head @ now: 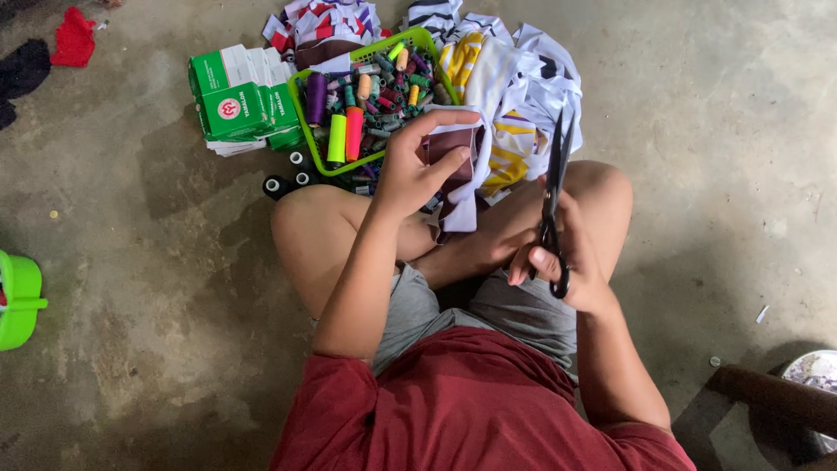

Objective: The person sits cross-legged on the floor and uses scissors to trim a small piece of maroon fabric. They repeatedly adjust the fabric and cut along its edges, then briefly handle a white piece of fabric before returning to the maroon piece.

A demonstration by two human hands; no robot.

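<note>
On a bare concrete floor (pixel 157 288), a person sits cross-legged. The left hand (pixel 417 166) pinches a strip of dark and white cloth (pixel 458 174) above the knees. The right hand (pixel 562 262) grips black scissors (pixel 553 205), blades pointing up. Behind lie a green basket (pixel 301 118) of thread spools, green boxes (pixel 240 96) and a heap of fabric (pixel 514 78).

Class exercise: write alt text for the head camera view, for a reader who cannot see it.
A seated person's left hand holds up a maroon-and-white fabric piece while the right hand grips black scissors, beside a green plastic basket of thread spools.
</note>
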